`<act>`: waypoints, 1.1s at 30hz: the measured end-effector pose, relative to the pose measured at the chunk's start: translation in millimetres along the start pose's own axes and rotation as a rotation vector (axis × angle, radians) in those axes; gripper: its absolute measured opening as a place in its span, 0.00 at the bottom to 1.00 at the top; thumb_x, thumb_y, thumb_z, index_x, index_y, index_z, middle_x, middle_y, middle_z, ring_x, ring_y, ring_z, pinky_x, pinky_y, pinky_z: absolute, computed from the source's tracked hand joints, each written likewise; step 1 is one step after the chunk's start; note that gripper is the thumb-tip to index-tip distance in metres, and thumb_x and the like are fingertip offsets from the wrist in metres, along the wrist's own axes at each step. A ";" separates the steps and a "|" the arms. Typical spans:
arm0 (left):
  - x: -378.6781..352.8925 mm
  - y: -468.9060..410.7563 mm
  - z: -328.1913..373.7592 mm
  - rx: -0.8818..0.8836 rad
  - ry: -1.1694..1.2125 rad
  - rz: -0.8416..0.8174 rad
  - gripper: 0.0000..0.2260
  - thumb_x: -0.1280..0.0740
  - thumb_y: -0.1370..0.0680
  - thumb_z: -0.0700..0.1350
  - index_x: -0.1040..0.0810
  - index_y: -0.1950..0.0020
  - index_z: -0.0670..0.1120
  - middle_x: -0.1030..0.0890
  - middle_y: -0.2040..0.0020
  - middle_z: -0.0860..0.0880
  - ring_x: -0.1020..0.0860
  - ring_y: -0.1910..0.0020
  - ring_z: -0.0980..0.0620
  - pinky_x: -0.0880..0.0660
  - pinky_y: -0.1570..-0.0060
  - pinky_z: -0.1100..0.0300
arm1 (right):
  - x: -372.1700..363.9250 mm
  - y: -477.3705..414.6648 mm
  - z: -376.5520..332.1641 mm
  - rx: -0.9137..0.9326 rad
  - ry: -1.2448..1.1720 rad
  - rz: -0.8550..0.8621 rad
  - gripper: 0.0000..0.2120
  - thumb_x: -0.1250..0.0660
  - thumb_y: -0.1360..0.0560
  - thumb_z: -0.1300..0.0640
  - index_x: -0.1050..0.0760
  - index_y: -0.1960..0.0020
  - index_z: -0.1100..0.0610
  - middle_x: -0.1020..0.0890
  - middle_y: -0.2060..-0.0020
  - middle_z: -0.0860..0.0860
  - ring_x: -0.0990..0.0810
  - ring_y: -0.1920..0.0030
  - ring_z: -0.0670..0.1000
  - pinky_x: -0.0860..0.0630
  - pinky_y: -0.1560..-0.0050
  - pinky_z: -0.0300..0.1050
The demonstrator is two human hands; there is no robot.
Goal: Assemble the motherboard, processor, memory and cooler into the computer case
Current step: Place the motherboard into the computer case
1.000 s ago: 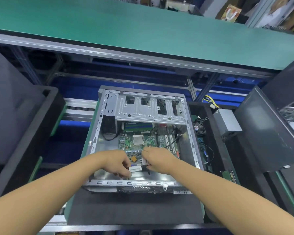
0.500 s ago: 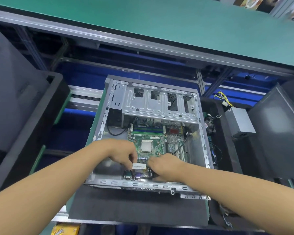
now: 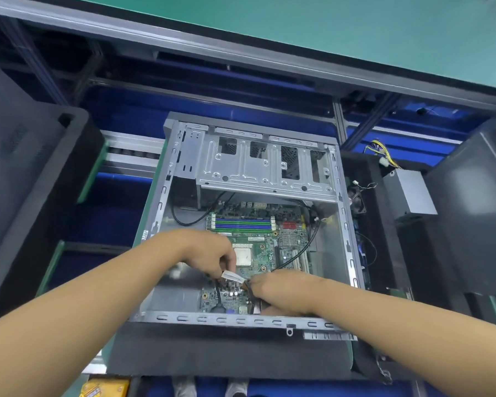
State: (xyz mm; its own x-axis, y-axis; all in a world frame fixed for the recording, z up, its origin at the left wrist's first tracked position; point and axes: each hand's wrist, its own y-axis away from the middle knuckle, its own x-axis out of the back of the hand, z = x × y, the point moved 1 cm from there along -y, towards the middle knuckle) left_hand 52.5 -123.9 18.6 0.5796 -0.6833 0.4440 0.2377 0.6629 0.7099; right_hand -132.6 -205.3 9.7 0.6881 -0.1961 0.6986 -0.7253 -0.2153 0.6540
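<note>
The left hand (image 3: 209, 253) and right hand (image 3: 279, 289) pinch a tagged cable (image 3: 233, 276).

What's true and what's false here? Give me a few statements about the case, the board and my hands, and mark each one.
1. The motherboard lies inside the computer case. True.
2. A cooler covers the processor. False: its top is bare, with no cooler on it.
3. The left hand and the right hand both hold the white-tagged cable over the board. True.
4. The grey power supply is mounted inside the case. False: it sits outside, to the case's right.
</note>
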 end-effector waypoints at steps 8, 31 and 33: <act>-7.2 -21.4 -3.7 0.451 -0.168 0.236 0.03 0.38 0.23 0.40 0.27 0.57 0.43 0.27 0.66 0.49 0.27 0.68 0.53 0.32 0.71 0.60 | -6.1 0.0 3.4 -0.043 -0.055 0.043 0.20 0.33 0.20 0.45 0.25 0.42 0.62 0.24 0.45 0.56 0.21 0.50 0.58 0.25 0.54 0.49; -8.2 -38.3 -13.6 0.665 0.669 0.578 0.25 0.39 0.19 0.46 0.43 0.25 0.39 0.26 0.45 0.43 0.24 0.50 0.44 0.25 0.54 0.55 | -3.1 2.6 -2.4 0.069 0.086 -0.002 0.09 0.42 0.15 0.59 0.31 0.44 0.65 0.26 0.66 0.56 0.26 0.63 0.57 0.25 0.65 0.53; -8.0 -39.4 -14.8 0.666 0.697 0.582 0.24 0.39 0.19 0.46 0.41 0.26 0.39 0.26 0.45 0.43 0.25 0.54 0.46 0.25 0.54 0.54 | -2.1 4.4 -0.7 0.060 0.041 -0.017 0.13 0.42 0.15 0.52 0.31 0.43 0.63 0.21 0.59 0.59 0.25 0.61 0.58 0.25 0.62 0.53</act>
State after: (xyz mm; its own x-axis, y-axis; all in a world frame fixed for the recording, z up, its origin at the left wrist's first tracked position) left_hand 50.0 -140.0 -21.0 0.8249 0.1351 0.5489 -0.5540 0.3868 0.7372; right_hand -137.3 -205.2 11.3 0.6977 -0.1529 0.6999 -0.7102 -0.2751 0.6480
